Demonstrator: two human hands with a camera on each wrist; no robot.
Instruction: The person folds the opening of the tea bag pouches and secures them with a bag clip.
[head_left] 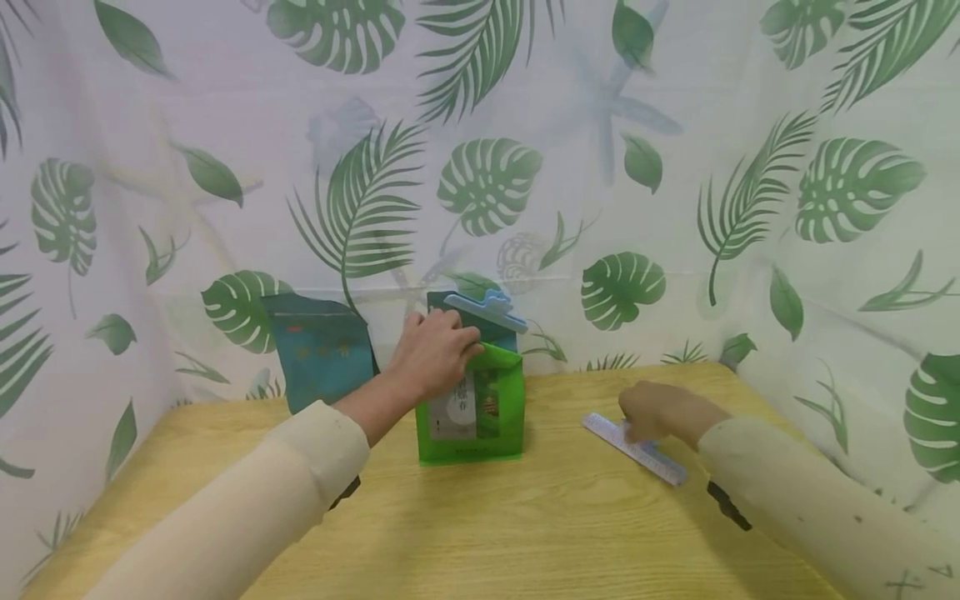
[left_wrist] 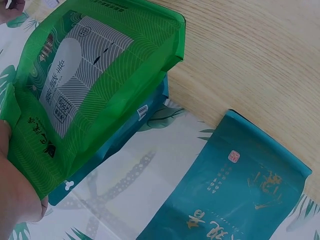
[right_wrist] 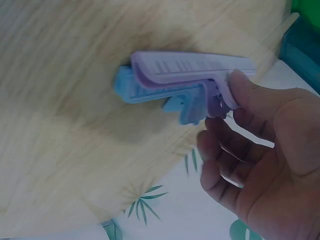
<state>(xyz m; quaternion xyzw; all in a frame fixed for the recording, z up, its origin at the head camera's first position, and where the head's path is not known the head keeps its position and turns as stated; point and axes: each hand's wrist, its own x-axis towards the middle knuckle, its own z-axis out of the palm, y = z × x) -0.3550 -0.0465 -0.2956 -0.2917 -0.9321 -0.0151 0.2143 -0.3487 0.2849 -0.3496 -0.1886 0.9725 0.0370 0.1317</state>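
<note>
Pale sleeves (head_left: 240, 500) reach in, the left hand (head_left: 437, 354) gripping the top of a green bag (head_left: 508, 421) upright on the desk (head_left: 465, 533), the right hand (right_wrist: 285, 140) pinching a purple clip (right_wrist: 195, 69) that partly hides a blue clip (right_wrist: 150, 91). Behind the green bag, mostly blocked, stands a teal bag (head_left: 497, 337) with another clip (head_left: 487, 310) across its top; the left sleeve overlaps a second teal bag (head_left: 322, 354) beside the leafy cloth (head_left: 555, 83).

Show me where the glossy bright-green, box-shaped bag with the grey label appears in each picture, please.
Head: the green bag is just below the centre.
Left wrist: the green bag is large, at upper left.
Right wrist: only a piece of the green bag shows, top-right corner.
Shared landmark: light wooden tabletop.
</note>
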